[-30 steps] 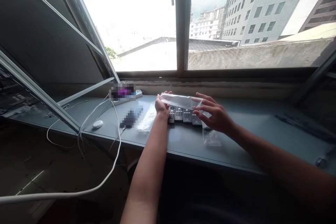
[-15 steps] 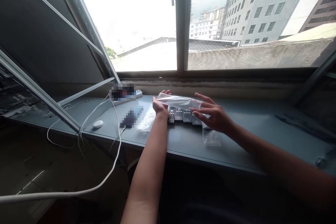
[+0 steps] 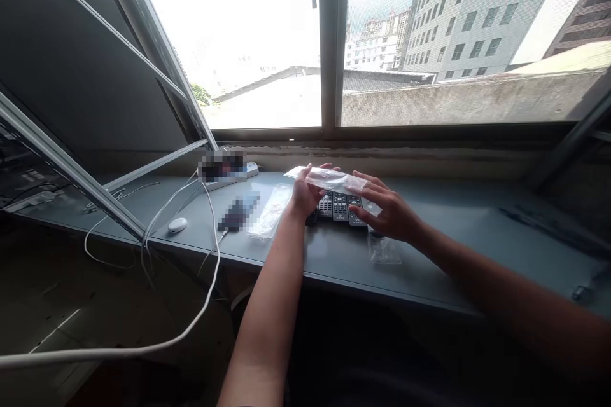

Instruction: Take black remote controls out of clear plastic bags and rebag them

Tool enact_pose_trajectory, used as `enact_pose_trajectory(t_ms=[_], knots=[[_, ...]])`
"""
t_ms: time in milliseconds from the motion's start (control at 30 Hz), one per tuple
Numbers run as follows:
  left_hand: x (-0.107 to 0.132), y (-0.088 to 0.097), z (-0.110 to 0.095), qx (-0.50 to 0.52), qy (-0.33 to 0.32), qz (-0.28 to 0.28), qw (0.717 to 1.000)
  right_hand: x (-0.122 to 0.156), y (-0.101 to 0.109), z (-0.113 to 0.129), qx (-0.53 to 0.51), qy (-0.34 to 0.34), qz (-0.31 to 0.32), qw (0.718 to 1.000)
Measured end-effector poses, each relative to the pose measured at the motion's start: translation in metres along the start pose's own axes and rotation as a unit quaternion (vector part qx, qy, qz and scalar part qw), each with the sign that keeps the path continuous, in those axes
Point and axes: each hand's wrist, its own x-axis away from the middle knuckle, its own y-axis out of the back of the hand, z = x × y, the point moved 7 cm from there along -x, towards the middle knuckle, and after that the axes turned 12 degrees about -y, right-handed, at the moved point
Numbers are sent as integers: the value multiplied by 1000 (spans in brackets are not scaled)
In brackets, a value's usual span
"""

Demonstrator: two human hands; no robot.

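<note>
A long clear plastic bag (image 3: pixel 337 179) stretches between my hands, above a row of black remote controls (image 3: pixel 340 206) on the desk. My left hand (image 3: pixel 305 194) grips the bag's left part, thumb on top and fingers underneath. At the other end, my right hand (image 3: pixel 391 206) has the bag's edge among its fingers, its thumb held apart below. The remotes lie side by side, partly hidden by the bag and my hands. Beneath my right hand another clear bag (image 3: pixel 386 251) rests on the desk. More clear plastic bags (image 3: pixel 270 216) lie left of my left forearm.
A blurred-out phone-like object (image 3: pixel 233 216) with a cable lies on the grey desk (image 3: pixel 458 254). Nearby are a white oval object (image 3: pixel 177 225) and a power strip (image 3: pixel 252 169). A white cable (image 3: pixel 217 254) loops past the front edge. Metal frame bars (image 3: pixel 119 200) rise at left.
My left hand has moved slightly right and turned, its thumb now over the bag. The leftmost remote is more covered. My right hand has barely moved.
</note>
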Motion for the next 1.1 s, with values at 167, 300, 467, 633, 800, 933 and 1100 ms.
enact_pose_trajectory(t_ms=[167, 300, 467, 633, 800, 933, 1100], knots=[[-2, -1, 2, -12, -5, 29, 1000, 0, 0, -1, 4, -3, -2, 1000], [-6, 5, 4, -16, -25, 11, 1000, 0, -1, -1, 0, -5, 3, 1000], [-8, 15, -2, 6, -59, -44, 997, 0, 3, 0, 2, -3, -20, 1000], [-5, 29, -15, 46, -104, -127, 985, 1, 6, -5, 28, -32, -46, 998], [-1, 36, -18, 84, -107, -177, 975, 8, -16, -22, 54, -34, 46, 997], [-2, 36, -16, 97, -98, -173, 975, 17, -34, -49, 81, -80, 117, 987], [-4, 36, -13, 94, -92, -169, 977, 23, -41, -69, 103, -107, 180, 972]])
